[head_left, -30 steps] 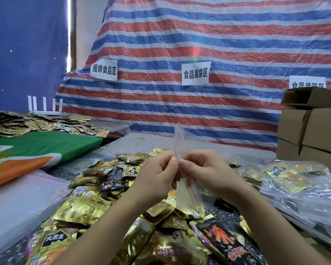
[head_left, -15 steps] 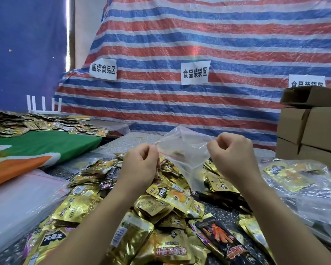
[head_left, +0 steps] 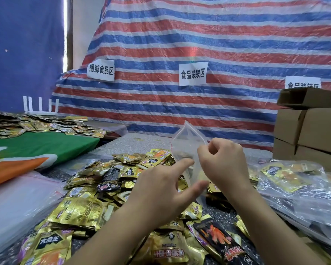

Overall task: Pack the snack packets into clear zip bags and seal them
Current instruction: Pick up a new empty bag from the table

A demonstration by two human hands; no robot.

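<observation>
Clear bag [head_left: 187, 138] hangs from my right hand [head_left: 224, 163], pinched at its rim above the packets [head_left: 96, 190] heaped on the counter [head_left: 138, 144] — my left hand [head_left: 161, 188] is spread, empty. One-sided grip — the mouth may sag shut.

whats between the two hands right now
In the head view, the clear zip bag hangs between the left hand and right hand, which pinches it.

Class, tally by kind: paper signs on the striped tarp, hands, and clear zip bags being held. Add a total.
Paper signs: 3
Hands: 2, left hand and right hand
Held zip bag: 1
Total: 6
</observation>
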